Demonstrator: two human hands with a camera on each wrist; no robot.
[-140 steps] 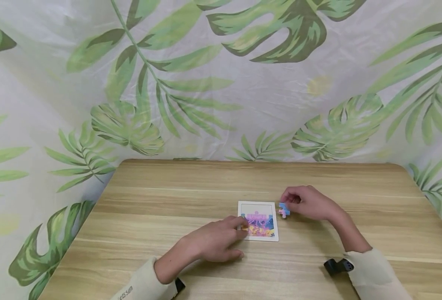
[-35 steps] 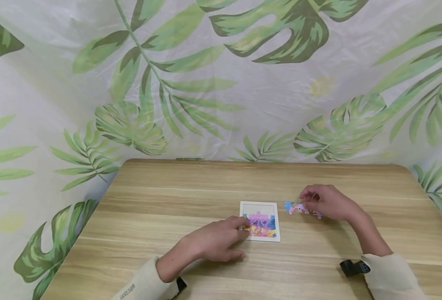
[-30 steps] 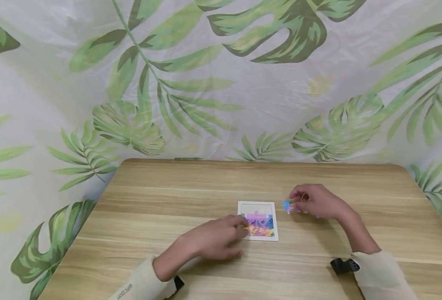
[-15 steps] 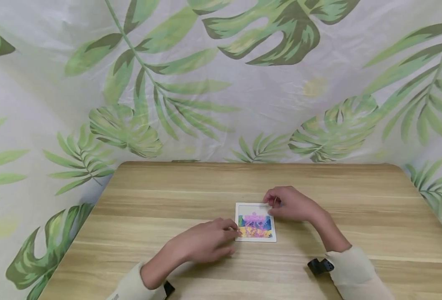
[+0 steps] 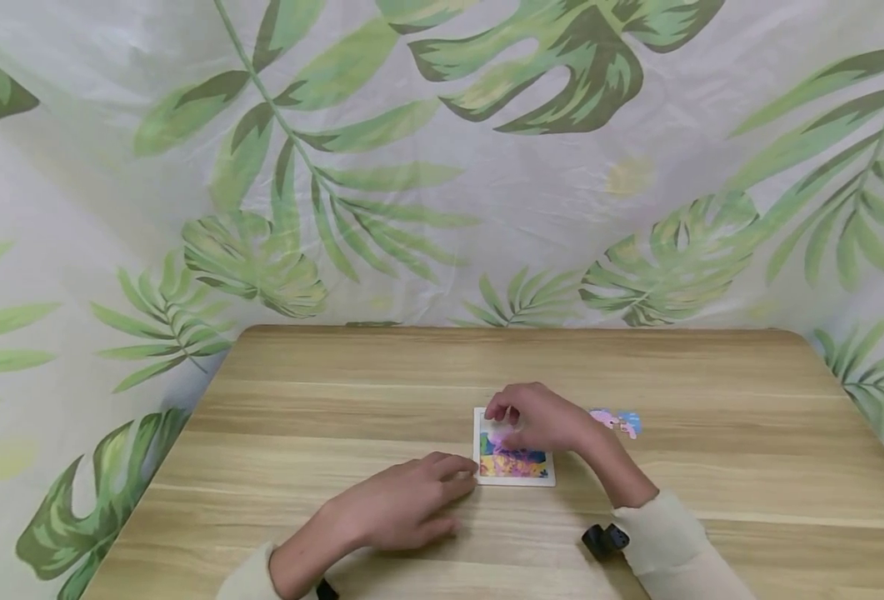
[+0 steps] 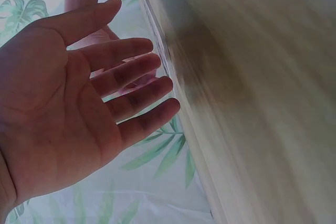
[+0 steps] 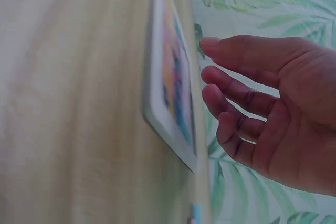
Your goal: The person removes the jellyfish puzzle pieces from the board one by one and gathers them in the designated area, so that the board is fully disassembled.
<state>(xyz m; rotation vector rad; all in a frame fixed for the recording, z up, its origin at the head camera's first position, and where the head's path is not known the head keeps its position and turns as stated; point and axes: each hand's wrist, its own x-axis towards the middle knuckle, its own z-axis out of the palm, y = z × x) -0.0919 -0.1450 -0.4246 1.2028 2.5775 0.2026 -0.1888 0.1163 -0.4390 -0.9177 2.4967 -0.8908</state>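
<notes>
A white-framed jigsaw puzzle point(image 5: 516, 481) lies flat on the table, its lower part filled with a pink, yellow and blue picture. My right hand point(image 5: 542, 421) is over its upper part and hides some of it. In the right wrist view that hand point(image 7: 294, 108) has loosely bent fingers, and nothing shows between thumb and fingertips. My left hand point(image 5: 404, 504) has its fingertips at the puzzle's left edge. The left wrist view shows this left hand point(image 6: 79, 93) with fingers extended and apart. Loose pink and blue puzzle pieces point(image 5: 629, 423) lie right of the puzzle, partly behind my right wrist.
The wooden table point(image 5: 322, 408) extends around the puzzle on every side. A leaf-patterned cloth point(image 5: 382, 167) hangs behind its far edge. A black wrist camera point(image 5: 605, 541) sits at my right sleeve.
My right hand has moved left from the loose pieces to above the puzzle, and those pieces show again behind it. My left hand has drawn slightly back toward the puzzle's left edge.
</notes>
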